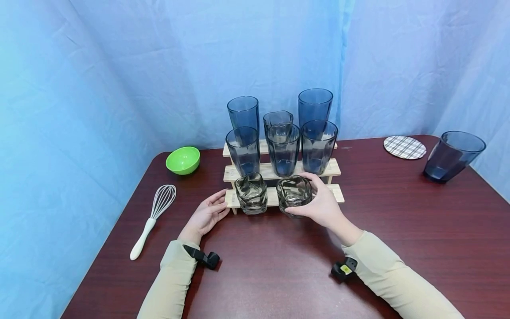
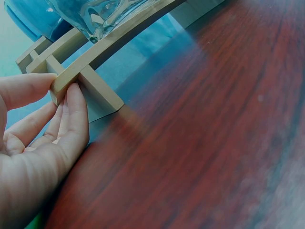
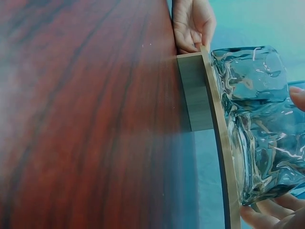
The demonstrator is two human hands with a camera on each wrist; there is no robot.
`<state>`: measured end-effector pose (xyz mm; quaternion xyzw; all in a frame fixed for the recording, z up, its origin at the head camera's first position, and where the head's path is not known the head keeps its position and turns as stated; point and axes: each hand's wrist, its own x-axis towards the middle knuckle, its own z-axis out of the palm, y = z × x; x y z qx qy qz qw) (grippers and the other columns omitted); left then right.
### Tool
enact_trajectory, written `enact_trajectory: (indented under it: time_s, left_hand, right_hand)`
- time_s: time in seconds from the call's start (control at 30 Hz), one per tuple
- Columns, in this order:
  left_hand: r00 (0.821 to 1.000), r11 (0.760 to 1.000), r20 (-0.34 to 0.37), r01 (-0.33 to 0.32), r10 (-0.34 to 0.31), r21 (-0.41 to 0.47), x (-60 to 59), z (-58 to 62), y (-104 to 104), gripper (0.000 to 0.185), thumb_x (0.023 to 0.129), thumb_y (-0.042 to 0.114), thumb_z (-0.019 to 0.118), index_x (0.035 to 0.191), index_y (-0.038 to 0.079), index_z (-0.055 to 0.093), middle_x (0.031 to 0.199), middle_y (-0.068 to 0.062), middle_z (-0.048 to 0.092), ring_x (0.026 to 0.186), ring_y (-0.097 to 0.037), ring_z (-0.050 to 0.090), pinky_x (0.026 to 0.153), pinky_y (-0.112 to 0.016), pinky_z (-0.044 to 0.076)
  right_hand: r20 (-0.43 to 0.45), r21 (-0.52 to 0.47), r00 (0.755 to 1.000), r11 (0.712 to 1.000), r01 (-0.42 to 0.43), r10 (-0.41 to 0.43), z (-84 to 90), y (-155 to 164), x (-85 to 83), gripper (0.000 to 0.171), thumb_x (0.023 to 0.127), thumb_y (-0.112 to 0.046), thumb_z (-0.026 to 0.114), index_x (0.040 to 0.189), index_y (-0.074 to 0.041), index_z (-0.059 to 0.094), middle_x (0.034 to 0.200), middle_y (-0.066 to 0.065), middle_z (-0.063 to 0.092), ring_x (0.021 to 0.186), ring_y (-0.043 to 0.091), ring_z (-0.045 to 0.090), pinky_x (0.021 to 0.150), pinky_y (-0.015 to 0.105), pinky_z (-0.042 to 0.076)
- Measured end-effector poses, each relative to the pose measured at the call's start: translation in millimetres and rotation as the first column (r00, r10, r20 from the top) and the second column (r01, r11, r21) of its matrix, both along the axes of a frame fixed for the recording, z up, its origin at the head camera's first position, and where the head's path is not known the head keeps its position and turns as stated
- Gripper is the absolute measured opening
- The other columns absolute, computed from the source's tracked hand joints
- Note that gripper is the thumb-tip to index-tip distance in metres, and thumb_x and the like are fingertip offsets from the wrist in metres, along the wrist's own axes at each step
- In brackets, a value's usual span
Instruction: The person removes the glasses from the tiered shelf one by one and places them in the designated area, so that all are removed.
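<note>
A three-step wooden rack (image 1: 337, 194) holds several glasses. My left hand (image 1: 207, 214) pinches the left end of its lowest board (image 2: 71, 78) between thumb and fingers. My right hand (image 1: 328, 209) grips a short, wavy smoky-grey glass (image 1: 294, 193) from the right side, thumb at the front and fingers behind. That glass stands at the lowest board (image 3: 220, 121), its base right at the wood in the right wrist view. A matching short glass (image 1: 252, 200) sits to its left on the same board, close beside it.
Blue-grey tumblers (image 1: 244, 153) fill the middle and top steps behind. A green bowl (image 1: 183, 161) and a white-handled whisk (image 1: 148, 230) lie at left. A checked round coaster (image 1: 404, 147) and another blue tumbler (image 1: 452, 157) are at far right. Blue curtains (image 1: 191, 66) enclose the table.
</note>
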<state>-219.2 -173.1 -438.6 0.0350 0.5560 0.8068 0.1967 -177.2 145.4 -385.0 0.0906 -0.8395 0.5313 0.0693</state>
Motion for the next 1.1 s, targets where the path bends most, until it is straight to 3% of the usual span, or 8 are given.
enact_trajectory:
  time_s: [0.63,0.9,1.1]
  left_hand:
    - [1.0,1.0,-0.009,0.0,0.0,-0.011,-0.8,-1.8,-0.4,0.059,0.096,-0.009,0.036,0.15,-0.003,0.011,0.104,0.007,0.057,0.088,-0.002,0.059,0.078,-0.019,0.048]
    - [1.0,1.0,-0.007,-0.006,0.006,-0.005,-1.1,-1.8,-0.2,0.059,0.095,-0.01,0.035,0.149,-0.004,0.012,0.103,0.007,0.057,0.087,-0.002,0.06,0.077,-0.019,0.048]
    - [1.0,1.0,0.004,-0.006,0.006,0.004,-0.9,-1.2,0.1,0.059,0.095,-0.01,0.035,0.149,-0.004,0.011,0.103,0.006,0.057,0.086,-0.003,0.06,0.076,-0.019,0.049]
  right_hand:
    - [0.0,0.071,0.999,0.997,0.042,-0.042,1.8,25.7,9.4,0.092,0.057,-0.025,0.092,0.135,-0.017,0.044,0.123,0.013,0.056,0.114,0.031,0.057,0.093,0.047,0.044]
    - [-0.038,0.071,0.998,0.996,0.059,-0.057,3.8,37.0,11.4,0.092,0.056,-0.022,0.092,0.134,-0.013,0.045,0.117,0.012,0.061,0.108,0.026,0.059,0.085,0.018,0.044]
    - [-0.053,0.074,0.996,0.994,0.077,-0.073,3.5,47.9,12.2,0.091,0.056,-0.021,0.092,0.134,-0.015,0.044,0.113,0.01,0.062,0.103,0.024,0.06,0.08,0.013,0.044]
